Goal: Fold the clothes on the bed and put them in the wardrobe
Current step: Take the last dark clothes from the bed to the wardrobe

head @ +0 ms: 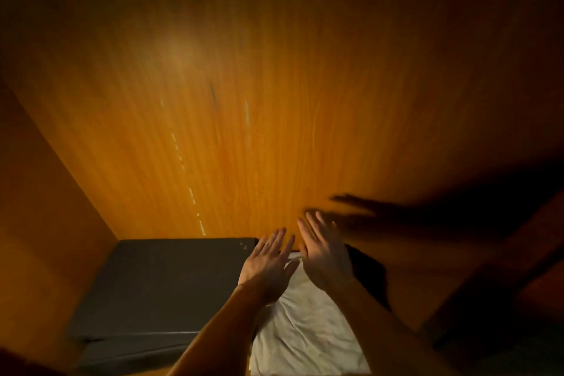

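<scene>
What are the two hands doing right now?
Left hand: open, fingers straight, holding nothing.
Right hand: open, fingers straight, holding nothing, above the white folded cloth.

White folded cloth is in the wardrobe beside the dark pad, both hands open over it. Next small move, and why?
Probably draw both hands back out. The white folded cloth already lies in the wooden wardrobe beside the dark grey flat pad, and the left hand and right hand are open, gripping nothing.
</scene>
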Demonstrator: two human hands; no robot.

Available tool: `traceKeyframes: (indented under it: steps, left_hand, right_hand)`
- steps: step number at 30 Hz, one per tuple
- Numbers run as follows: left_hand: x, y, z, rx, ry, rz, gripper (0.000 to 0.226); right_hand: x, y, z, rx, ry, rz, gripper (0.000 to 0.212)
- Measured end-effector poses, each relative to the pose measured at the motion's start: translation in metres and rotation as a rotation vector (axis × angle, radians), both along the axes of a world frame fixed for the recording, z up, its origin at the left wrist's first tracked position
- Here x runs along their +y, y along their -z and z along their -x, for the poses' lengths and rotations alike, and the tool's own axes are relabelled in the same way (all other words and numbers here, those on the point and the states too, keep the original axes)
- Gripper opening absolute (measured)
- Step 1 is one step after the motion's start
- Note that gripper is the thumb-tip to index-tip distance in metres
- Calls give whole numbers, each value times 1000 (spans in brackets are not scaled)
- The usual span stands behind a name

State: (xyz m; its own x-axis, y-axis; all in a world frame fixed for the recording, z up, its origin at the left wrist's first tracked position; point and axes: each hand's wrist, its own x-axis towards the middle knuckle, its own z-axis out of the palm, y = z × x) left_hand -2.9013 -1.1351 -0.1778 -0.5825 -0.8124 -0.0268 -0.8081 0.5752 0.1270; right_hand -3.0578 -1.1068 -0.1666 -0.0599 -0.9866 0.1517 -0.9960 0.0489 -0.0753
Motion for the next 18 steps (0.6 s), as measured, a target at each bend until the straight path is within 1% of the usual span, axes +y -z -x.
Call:
traceKeyframes:
  steps: [1, 4, 5, 6, 7, 9, 10, 11, 13, 15, 16, 18]
  left_hand:
    - [3, -26, -6, -5, 0, 15, 64]
    - [12, -105, -25, -26, -6, 38, 84]
    - [16, -133, -33, -27, -22, 72, 85]
    - [18, -158, -42, -26, -44, 128, 82]
    - [22, -185, -51, -23, -68, 133, 77]
    - [32, -239, -70, -22, -93, 82, 72]
    - [40, -267, -78, -19, -100, 111, 70]
    - [49, -299, -85, -41, -117, 123, 71]
    - [59, -355, -99, -60, -129, 163, 80]
    - [68, -408, -113, -79, -174, 119, 89]
    - [73, -432, -120, -90, -196, 128, 88]
    - [84, -474, -131, -122, -281, 138, 73]
  right_hand:
    - [1, -21, -4, 10, -16, -5, 54]
    - [7, -91, -22, 26, -31, -1, 55]
    - [10, -115, -28, 22, -32, 3, 57]
    - [12, -141, -34, 16, -37, -6, 59]
    - [16, -170, -42, 10, -47, -18, 61]
    - [26, -231, -58, 15, -87, -46, 62]
    - [30, -260, -66, 13, -115, -65, 62]
    - [36, -289, -74, 0, -131, -86, 62]
    - [45, -348, -92, 0, -139, -90, 62]
    - [51, -404, -111, 12, -150, -110, 64]
    - [53, -430, -120, 10, -154, -119, 64]
    - [59, -477, -134, 11, -157, -121, 66]
